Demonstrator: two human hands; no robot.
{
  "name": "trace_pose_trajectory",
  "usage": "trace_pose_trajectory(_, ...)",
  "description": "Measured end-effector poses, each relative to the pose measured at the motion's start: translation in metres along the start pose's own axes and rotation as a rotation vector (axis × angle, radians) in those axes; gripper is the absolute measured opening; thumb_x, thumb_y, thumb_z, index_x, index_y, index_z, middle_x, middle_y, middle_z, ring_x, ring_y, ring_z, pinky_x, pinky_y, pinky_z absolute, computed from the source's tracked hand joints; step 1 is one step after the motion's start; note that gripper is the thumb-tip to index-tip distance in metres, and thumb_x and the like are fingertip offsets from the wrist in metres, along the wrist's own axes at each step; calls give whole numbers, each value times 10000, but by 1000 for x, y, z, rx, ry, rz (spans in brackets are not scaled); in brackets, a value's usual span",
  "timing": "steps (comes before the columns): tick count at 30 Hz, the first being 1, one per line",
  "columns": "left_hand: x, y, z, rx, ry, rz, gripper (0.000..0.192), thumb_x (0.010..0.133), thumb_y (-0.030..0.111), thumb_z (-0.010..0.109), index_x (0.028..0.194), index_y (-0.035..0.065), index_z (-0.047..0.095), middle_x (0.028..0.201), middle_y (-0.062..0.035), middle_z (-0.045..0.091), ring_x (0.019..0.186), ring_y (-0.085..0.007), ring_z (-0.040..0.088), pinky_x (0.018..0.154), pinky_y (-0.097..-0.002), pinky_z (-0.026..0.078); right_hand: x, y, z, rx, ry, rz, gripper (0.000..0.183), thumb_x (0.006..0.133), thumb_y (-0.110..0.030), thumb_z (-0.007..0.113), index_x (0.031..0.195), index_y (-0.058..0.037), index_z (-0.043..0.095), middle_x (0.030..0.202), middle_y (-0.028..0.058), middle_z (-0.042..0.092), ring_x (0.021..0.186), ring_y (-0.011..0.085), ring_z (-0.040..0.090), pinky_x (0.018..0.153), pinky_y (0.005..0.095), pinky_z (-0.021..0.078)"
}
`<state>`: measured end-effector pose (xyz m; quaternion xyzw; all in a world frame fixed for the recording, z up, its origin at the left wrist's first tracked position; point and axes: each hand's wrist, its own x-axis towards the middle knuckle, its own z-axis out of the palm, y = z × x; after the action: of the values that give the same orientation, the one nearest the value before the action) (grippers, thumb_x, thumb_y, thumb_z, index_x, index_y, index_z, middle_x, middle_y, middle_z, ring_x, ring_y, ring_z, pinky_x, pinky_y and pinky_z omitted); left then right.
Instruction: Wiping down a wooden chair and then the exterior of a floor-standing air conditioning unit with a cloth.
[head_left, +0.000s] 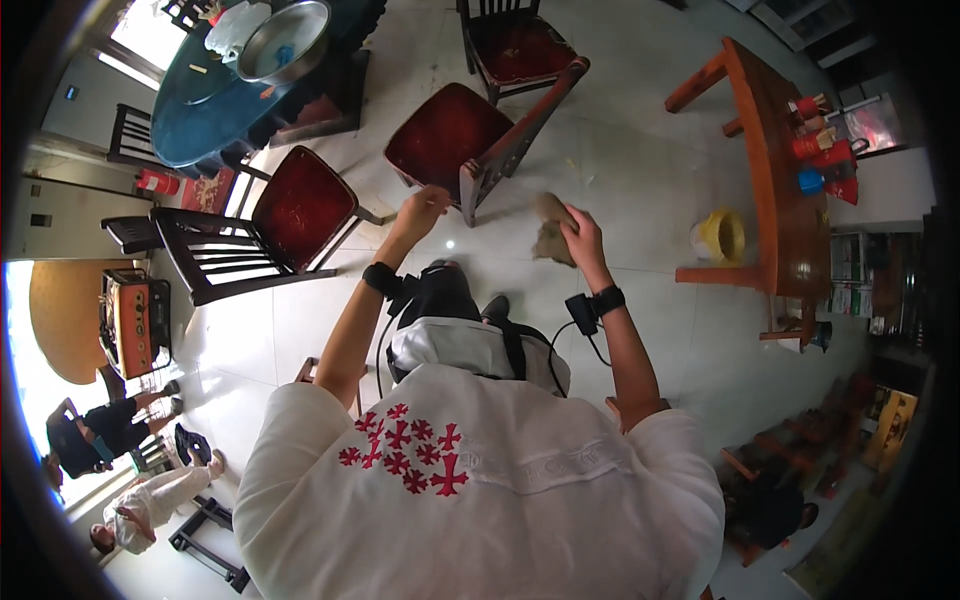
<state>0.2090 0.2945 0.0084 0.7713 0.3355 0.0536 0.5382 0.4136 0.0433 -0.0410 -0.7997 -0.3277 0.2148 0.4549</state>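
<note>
A greyish-brown cloth (553, 241), slightly blurred, hangs folded from my right hand (587, 241), which grips it over the tiled floor. My left hand (426, 211) is held out with its fingers curled, close to a dark wooden chair with a red seat (450, 131). Its fingertips overlap the chair's lower edge in view; whether they touch it I cannot tell. The chair's wooden backrest (521, 142) slants between my two hands. Left of my left hand stands another red-seated chair (306, 210) with a slatted back.
A blue-covered round table (184, 127) bears a metal basin (289, 45). Another red-seated chair (517, 49) stands farther off. At right are a wooden table (750, 150) and a yellow-lined bin (721, 236). An orange generator (136, 322) and two people (142, 502) are at left; another person (772, 510) is lower right.
</note>
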Motion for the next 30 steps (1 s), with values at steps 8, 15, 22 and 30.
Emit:
trace_pose_trajectory(8,5,25,20,74,122,184,400,723,184,738,1044,23,563,960,-110,562,738,-189,589,668,-309,493,54,-134,10,-120,67,-322,453,739,-25,589,1185,-88,544,1069,148,518,931,364,551,798,388,467)
trace_pose_trajectory(15,-28,28,33,8,102,193,588,619,186,773,1130,21,531,1016,-105,549,817,-235,560,678,-320,490,30,-157,49,-390,-230,-690,503,699,-104,616,1196,-74,544,1258,104,469,1189,306,395,1002,516,290)
trace_pose_trajectory(22,-31,39,25,12,41,151,577,601,170,790,1086,10,523,953,-116,543,774,-238,561,672,-327,483,39,-137,50,-155,-271,-763,343,751,-56,609,1094,-54,597,1092,105,530,1049,304,500,932,436,412)
trace_pose_trajectory(30,-27,52,11,58,-21,106,452,610,176,778,947,20,520,889,-124,513,784,-296,548,692,-359,464,83,-111,29,-276,-349,-944,276,709,-40,583,981,-73,625,1064,78,545,1023,272,516,922,417,425)
